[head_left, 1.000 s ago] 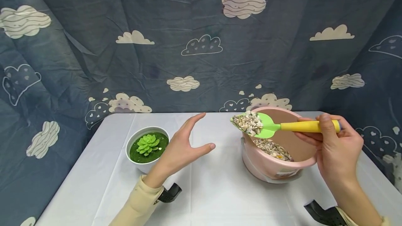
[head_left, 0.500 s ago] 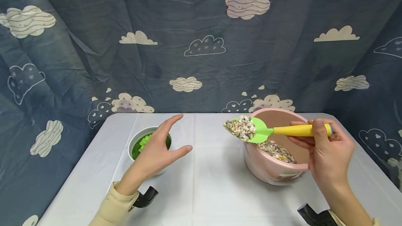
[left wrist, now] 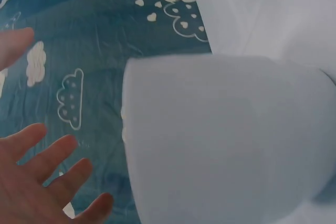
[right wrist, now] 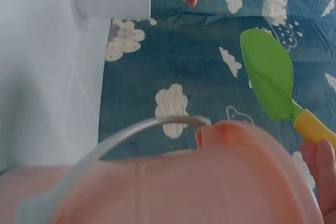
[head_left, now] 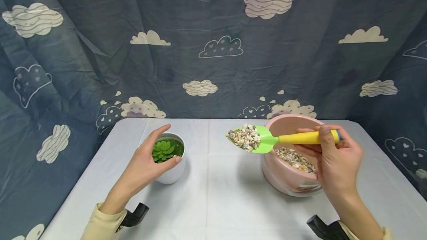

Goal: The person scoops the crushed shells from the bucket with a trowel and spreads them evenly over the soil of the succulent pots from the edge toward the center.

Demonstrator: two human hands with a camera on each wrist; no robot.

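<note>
My right hand grips the yellow handle of a small trowel, held level over the near left rim of a pink bucket. Small pebbles are heaped on its green blade; more of the same gravel lies in the bucket. At the left, my left hand hovers with thumb and fingers spread over the near side of a white pot. A green succulent sits in the pot, partly hidden by the hand. The left wrist view shows the fingers apart from the pot's wall.
A white cloth covers the table. Behind it hangs a dark blue curtain with cloud prints. The bucket's pale carrying handle crosses in front of its wall in the right wrist view.
My left hand has moved left to the pot, fingers spread throughout. The right hand has carried the loaded trowel leftward, its blade now further past the bucket's rim.
</note>
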